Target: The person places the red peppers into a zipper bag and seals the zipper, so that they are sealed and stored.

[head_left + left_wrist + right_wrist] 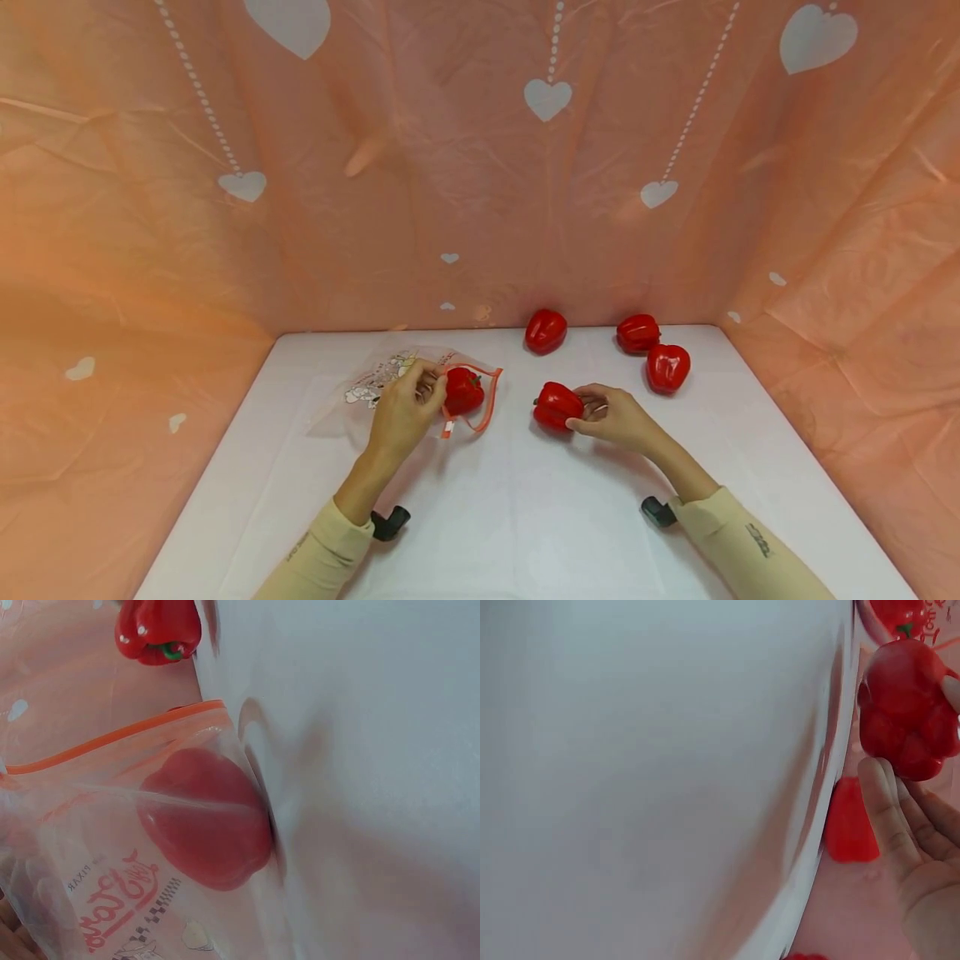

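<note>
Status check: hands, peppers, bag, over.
Left hand pinches bag mouth, one pepper inside. Right hand grips second pepper. Nothing between them.

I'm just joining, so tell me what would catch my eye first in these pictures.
Bright red peppers on a white table against peach heart-print drapes. The left hand grips a clear zip bag with one pepper in its mouth; the right hand holds another pepper mid-table. Three more peppers lie at the back.
</note>
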Tool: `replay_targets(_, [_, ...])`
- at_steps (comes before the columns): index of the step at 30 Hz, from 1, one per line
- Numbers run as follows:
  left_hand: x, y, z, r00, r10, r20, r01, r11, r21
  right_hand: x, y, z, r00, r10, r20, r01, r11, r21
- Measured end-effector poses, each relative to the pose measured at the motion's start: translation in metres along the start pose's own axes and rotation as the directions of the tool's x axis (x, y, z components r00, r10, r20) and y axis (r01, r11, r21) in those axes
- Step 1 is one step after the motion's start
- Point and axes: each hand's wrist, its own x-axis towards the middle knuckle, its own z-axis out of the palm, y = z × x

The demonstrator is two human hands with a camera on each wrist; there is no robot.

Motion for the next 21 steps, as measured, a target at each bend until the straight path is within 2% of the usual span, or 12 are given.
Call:
replay_targets(8, [0.0, 0.002, 0.001, 1.0, -0.016, 0.001, 0.016, 1.0, -0.001, 0.006, -0.01, 0.012, 1.0, -0.002, -0.001, 0.002, 0.999, 0.033])
replay_targets(21, [-0.001, 0.001, 0.002, 1.0, 0.001, 0.002, -0.001, 1.0, -0.002, 0.015, -0.026, 0.029, 1.0, 0.013, 0.016, -0.013, 0.999, 0.052])
